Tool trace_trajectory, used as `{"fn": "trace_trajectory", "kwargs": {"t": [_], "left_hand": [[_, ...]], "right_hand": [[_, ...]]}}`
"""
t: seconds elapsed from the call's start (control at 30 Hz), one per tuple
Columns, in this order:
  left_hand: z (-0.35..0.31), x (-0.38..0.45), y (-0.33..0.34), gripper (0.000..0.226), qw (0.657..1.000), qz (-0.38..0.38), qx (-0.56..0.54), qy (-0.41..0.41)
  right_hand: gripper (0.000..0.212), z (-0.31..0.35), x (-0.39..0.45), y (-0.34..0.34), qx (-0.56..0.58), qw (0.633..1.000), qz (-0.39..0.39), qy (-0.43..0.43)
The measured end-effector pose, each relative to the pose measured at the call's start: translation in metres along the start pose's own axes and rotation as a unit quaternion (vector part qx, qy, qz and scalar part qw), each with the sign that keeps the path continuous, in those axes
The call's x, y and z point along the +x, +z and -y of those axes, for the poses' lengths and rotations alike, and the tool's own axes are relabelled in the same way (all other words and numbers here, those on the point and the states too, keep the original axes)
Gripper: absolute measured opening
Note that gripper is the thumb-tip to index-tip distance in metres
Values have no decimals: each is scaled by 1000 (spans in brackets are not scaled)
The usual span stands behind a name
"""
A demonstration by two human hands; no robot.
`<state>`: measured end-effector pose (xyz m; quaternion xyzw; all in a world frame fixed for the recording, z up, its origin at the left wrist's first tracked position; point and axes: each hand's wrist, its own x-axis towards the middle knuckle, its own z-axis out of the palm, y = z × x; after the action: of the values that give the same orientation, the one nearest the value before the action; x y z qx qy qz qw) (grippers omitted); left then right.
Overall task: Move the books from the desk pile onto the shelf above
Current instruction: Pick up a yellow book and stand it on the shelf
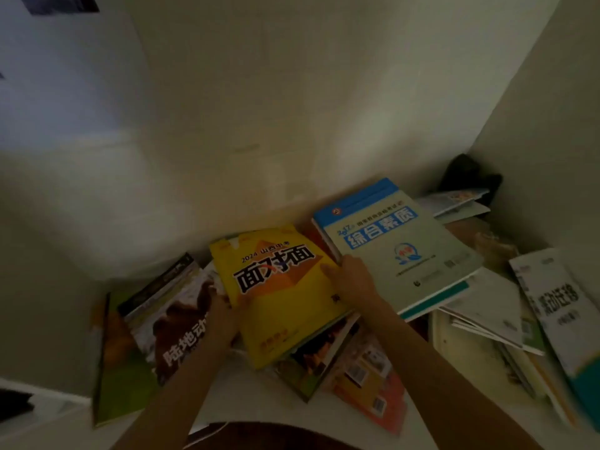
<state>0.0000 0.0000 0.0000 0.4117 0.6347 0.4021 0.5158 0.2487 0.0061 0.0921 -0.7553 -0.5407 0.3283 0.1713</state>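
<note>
Yellow book has a glossy paper cover; pale book looks matt; wall is smooth painted plaster.

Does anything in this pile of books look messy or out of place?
Yes. The books lie scattered at mixed angles, not stacked. The yellow book sits tilted over others, and the blue-topped book overhangs loose papers.

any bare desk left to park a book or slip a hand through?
Bare white desk shows only at the near edge, between the green book and the orange book. Elsewhere books overlap, from the yellow book to the right-hand stack.
</note>
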Motion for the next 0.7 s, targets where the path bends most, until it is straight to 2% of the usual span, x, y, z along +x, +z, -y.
{"fn": "trace_trajectory", "kwargs": {"t": [0.03, 0.07, 0.13, 0.2, 0.3, 0.47, 0.57, 0.6, 0.7], "left_hand": [[-9, -4, 1, 97, 1000, 6, 0, -13], [-23, -13, 4, 91, 1000, -8, 0, -26], [-43, -26, 11, 57, 998, -40, 32, -31], [-63, -42, 18, 39, 997, -44, 65, -2], [-85, -66, 31, 23, 996, -46, 69, 40], [-122, -89, 73, 17, 994, -61, 28, 83], [-149, -112, 92, 12, 993, -73, -47, 78], [-158, -120, 97, 12, 991, -72, -80, 81], [-185, -133, 111, 22, 979, -49, -179, 88]], "right_hand": [[31, 1, 2, 0, -7, 1000, 10, 13], [32, 2, 4, -2, -12, 999, 14, 30], [27, 8, 2, -12, 12, 998, 43, 52], [22, 13, -6, -27, 78, 993, 64, 58], [30, 10, -23, -55, 138, 988, 62, 26], [17, -14, -41, -109, 240, 970, 33, 19], [7, -30, -47, -142, 298, 953, 54, 13], [9, -36, -48, -151, 318, 946, 65, 15], [34, -57, -46, -172, 395, 909, 123, 55]]}}
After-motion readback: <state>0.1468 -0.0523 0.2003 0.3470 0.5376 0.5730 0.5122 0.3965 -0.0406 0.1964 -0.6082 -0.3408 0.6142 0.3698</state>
